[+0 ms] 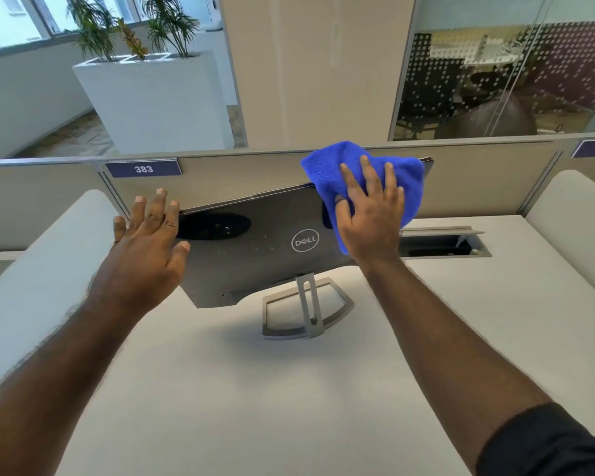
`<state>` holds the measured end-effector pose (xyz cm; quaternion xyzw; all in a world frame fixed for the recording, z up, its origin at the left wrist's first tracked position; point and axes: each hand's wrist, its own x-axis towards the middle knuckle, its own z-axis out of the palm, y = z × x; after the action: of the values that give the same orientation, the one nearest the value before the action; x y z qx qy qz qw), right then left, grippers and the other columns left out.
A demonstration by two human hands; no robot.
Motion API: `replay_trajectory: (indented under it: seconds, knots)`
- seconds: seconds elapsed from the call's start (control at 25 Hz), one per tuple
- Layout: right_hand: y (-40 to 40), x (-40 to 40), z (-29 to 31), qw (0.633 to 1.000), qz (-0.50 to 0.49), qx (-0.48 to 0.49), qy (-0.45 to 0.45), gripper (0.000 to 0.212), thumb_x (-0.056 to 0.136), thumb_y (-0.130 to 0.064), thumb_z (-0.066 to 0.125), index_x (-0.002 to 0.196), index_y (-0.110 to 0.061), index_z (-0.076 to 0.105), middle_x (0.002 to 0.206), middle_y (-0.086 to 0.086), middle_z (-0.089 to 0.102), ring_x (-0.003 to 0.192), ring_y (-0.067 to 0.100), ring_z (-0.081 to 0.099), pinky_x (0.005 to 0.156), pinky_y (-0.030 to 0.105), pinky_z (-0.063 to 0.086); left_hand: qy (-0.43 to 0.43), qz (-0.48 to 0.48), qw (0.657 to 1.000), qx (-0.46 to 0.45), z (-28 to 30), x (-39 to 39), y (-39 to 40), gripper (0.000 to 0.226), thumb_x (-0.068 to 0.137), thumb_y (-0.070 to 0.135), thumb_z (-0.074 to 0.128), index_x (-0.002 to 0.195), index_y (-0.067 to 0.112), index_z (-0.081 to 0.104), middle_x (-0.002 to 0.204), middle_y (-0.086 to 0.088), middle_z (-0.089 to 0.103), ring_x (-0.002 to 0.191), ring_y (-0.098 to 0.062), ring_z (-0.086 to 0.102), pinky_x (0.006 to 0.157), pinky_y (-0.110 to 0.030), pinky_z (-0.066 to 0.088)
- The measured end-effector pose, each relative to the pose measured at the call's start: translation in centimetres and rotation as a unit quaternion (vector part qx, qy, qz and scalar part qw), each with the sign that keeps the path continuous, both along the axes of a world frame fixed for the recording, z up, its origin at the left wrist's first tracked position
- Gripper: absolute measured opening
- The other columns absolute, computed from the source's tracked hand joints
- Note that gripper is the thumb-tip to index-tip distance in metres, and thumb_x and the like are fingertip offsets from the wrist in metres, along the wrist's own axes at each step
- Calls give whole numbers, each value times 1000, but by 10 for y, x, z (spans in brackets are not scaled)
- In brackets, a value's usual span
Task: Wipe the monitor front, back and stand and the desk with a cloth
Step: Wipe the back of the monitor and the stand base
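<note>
Stage: while the monitor (255, 249) stands turned with its dark back panel toward the person, the wiping is on that back, so I judge the task partway through; whether the front is already done cannot be told.
Right hand (368, 214): fingers spread flat, pressing the blue cloth (330, 166) against the panel's upper right corner, where the cloth drapes over the top edge.
Left hand (148, 235): open with straight fingers, laid against the panel's left edge, seemingly steadying it.
Back panel: pale specks show near the logo, so the middle and left likely remain to wipe.
Stand (306, 307): grey frame on the desk (255, 389) near its rear middle, untouched by either hand; it looks yet to be done.
Desk: pale top, the monitor toward its back edge; no cloth on it now.
Surroundings: a cable hatch (443, 243) open at the rear right of the desk, a partition (248, 173) just behind with a number plate (143, 169), a white planter (152, 104) beyond.
In the way: the partition close behind leaves little room at the top edge.
</note>
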<state>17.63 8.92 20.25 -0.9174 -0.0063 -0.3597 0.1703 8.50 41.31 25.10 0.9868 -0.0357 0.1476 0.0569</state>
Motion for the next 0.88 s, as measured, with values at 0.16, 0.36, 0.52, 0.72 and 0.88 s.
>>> replay_trajectory:
  seconds: [0.16, 0.36, 0.52, 0.72, 0.88]
  knots:
    - [18, 0, -8, 996, 77, 33, -41, 49, 96, -34, 45, 144, -24, 48, 158, 0, 33, 149, 38, 12, 116, 56, 22, 2, 8, 1000, -30, 0, -10, 20, 63, 101, 25, 40, 156, 16, 10, 163, 5, -8, 149, -18, -13, 119, -40, -6]
    - [98, -29, -10, 989, 127, -21, -70, 54, 91, -35, 52, 143, -23, 50, 157, 3, 35, 148, 41, 16, 112, 57, 26, 10, -9, 999, -51, 1, -11, 30, 63, 101, 25, 40, 156, 17, 10, 162, 8, -10, 148, -15, -15, 118, -37, -7]
    - [151, -51, -7, 982, 161, -65, -73, 55, 92, -40, 50, 145, -25, 48, 158, 2, 34, 148, 38, 19, 113, 58, 22, 11, -33, 996, -84, 0, -12, 39, 63, 100, 23, 45, 156, 16, 15, 162, 10, -5, 149, -14, -10, 119, -36, -3]
    - [181, -53, -15, 970, 191, -117, -94, 60, 94, -45, 47, 150, -26, 38, 161, 5, 25, 150, 35, 13, 116, 63, 13, 29, -72, 985, -152, 1, -14, 52, 72, 90, 36, 40, 155, 22, 13, 157, 18, 2, 148, -7, -5, 117, -27, 1]
    - [186, -47, -42, 967, 197, -117, -114, 58, 94, -42, 50, 149, -26, 40, 159, 5, 28, 149, 36, 16, 115, 64, 16, 29, -79, 978, -189, 0, -15, 60, 66, 98, 17, 52, 154, 23, 18, 157, 16, 9, 147, -3, 0, 116, -22, 4]
